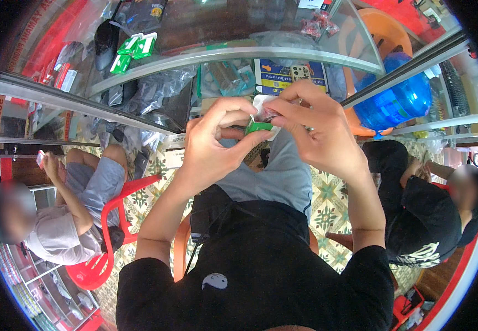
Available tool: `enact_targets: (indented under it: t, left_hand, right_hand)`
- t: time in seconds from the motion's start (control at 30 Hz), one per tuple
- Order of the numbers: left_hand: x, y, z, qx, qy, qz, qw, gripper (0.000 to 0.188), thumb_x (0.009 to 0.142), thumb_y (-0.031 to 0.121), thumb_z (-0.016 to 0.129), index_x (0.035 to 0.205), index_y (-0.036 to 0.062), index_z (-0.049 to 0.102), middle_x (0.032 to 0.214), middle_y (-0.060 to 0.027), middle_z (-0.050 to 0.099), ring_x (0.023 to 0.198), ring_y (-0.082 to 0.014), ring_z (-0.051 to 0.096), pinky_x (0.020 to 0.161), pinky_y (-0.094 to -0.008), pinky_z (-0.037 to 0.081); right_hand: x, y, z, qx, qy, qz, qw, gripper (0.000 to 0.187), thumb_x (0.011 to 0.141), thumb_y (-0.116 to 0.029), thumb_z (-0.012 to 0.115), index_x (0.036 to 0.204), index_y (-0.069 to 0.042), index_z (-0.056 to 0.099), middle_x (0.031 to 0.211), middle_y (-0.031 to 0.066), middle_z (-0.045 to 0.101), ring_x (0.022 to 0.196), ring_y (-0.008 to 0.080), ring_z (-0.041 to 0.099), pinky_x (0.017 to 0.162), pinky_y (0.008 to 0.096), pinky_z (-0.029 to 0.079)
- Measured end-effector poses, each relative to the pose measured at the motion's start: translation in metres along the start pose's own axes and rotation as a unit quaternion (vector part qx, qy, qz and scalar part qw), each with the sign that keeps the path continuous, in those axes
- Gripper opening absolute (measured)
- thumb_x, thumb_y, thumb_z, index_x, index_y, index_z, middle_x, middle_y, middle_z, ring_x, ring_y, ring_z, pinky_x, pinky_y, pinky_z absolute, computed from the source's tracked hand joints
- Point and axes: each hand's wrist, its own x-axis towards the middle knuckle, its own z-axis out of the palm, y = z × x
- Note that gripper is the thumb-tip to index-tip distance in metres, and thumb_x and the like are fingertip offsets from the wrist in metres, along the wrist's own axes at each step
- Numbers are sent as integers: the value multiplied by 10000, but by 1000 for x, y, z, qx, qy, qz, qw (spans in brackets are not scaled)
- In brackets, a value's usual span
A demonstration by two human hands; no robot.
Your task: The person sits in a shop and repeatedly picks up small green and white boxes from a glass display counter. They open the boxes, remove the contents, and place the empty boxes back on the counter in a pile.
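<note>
My left hand [217, 140] is closed around a small green and white carton [257, 127], held above my lap in front of the glass counter. The carton's white end flap [260, 103] stands up, open. At that open end, the thumb and fingers of my right hand [321, 124] pinch a small clear plastic packet [267, 112] with something dark in it. Whether the packet is partly inside the carton is hard to make out. Similar green and white cartons [144, 46] lie on the counter top at the far left.
A glass display counter [206, 58] spans the front, with plastic bags [164, 85] and a phone [300, 72] behind its glass. A blue water bottle [396, 96] stands right, by an orange chair [385, 33]. Seated people flank me; a red chair [109, 248] is at left.
</note>
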Motion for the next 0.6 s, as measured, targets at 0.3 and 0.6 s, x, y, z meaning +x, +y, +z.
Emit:
enact_targets:
  t: [0.3, 0.6]
  left_hand:
    - [-2, -2, 6, -78, 58, 1, 995, 481, 868, -37, 879, 1262, 35, 613, 1194, -147, 789, 1104, -229, 784, 845, -334, 691]
    - [-10, -15, 8, -115, 72, 68, 988, 443, 877, -106, 839, 1265, -18, 645, 1181, -163, 774, 1117, -248, 774, 889, -348, 693]
  right_hand:
    - [-2, 0, 2, 26, 43, -30, 998, 234, 826, 9, 852, 1055, -26, 817, 987, 118, 683, 852, 258, 684, 724, 383, 560]
    - [-7, -2, 0, 63, 51, -28, 996, 323, 816, 11, 880, 1131, -39, 829, 1044, 106, 660, 832, 195, 658, 717, 310, 537]
